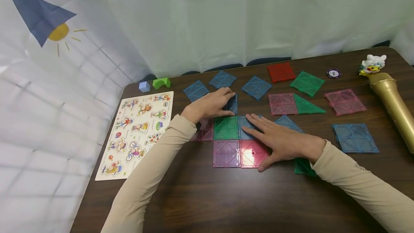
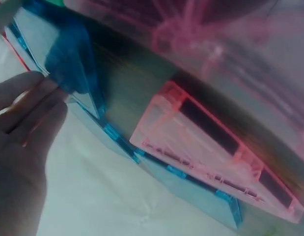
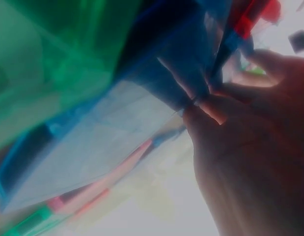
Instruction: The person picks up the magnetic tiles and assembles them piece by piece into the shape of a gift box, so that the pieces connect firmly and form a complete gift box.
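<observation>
On the dark wooden table (image 1: 226, 197) several flat magnetic tiles are joined: a green square (image 1: 225, 127), a blue square (image 1: 244, 123), a purple square (image 1: 226, 153) and a pink square (image 1: 250, 154). My left hand (image 1: 210, 105) curls its fingers over a dark blue tile (image 1: 232, 104) that stands tilted at the green square's far edge. My right hand (image 1: 281, 141) lies flat with straight fingers, pressing on the blue and pink squares. The left wrist view shows the fingers (image 2: 24, 123) against a blue tile (image 2: 68, 59), beside a pink tile (image 2: 215, 147). In the right wrist view, the view is blurred with blue and green tiles.
Loose tiles lie across the far half: blue (image 1: 256, 87), red (image 1: 280, 71), green (image 1: 307, 83), pink (image 1: 345, 101), blue (image 1: 355, 138). A picture puzzle board (image 1: 137, 134) lies at the left, with small blocks (image 1: 161, 82) behind it. A gold microphone (image 1: 392, 103) and toy figure (image 1: 373, 64) sit right.
</observation>
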Tool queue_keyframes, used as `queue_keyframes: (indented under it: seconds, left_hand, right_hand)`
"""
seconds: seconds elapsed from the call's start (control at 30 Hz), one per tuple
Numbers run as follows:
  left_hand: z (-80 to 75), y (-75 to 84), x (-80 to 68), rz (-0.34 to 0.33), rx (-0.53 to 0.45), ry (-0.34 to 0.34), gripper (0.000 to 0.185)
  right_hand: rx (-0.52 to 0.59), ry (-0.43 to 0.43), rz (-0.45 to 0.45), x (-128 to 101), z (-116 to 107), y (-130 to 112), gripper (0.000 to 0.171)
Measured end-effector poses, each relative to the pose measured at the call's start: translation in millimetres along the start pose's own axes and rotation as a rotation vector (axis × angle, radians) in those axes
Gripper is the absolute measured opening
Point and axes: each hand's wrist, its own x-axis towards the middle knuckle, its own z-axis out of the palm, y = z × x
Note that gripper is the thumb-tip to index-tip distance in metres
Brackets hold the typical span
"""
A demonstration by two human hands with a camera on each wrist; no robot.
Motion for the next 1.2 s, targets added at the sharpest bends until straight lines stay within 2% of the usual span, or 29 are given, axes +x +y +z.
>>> queue_keyframes:
  seconds: [0.23,0.33,0.4,0.5,0.6,0.7,0.77,0.87,1.0,1.2]
  left_hand:
    - [-6.6,4.5,-2.6,0.051,0.079,0.091,0.08]
    - [-12.2,5.7,-12.2,0.102,0.087,0.173,0.081]
    - [-17.2,6.6,-23.5,0.157,0.073,0.25,0.08]
    - [-22.9,8.5,-48.9,0.238,0.034,0.359,0.079]
    - [-24.3,14.0,-80.2,0.26,-0.012,0.401,0.08]
    - [-17.8,21.5,-110.9,0.246,-0.023,0.394,0.081]
    - [-9.3,27.7,-130.0,0.221,-0.02,0.36,0.081]
    - [6.6,36.5,-150.5,0.177,-0.003,0.276,0.081]
    - [27.9,46.2,-162.0,0.132,0.032,0.189,0.08]
    - [48.4,51.2,-159.2,0.115,0.076,0.146,0.079]
  right_hand:
    - [0.004,-0.001,0.005,0,0,0,0.119]
    - [0.01,-0.003,-0.001,1,-1,0,0.119]
    - [0.011,-0.005,0.0,1,0,0,0.118]
    - [0.014,-0.005,0.006,1,0,0,0.118]
    - [0.01,0.001,0.01,0,1,1,0.118]
    - [0.004,0.015,0.004,-2,2,1,0.118]
    - [0.008,0.02,-0.003,-2,3,1,0.118]
    - [0.012,0.026,-0.011,-2,2,1,0.119]
    - [0.02,0.015,0.014,-2,1,0,0.119]
    - [0.016,0.001,0.027,-2,-1,-1,0.119]
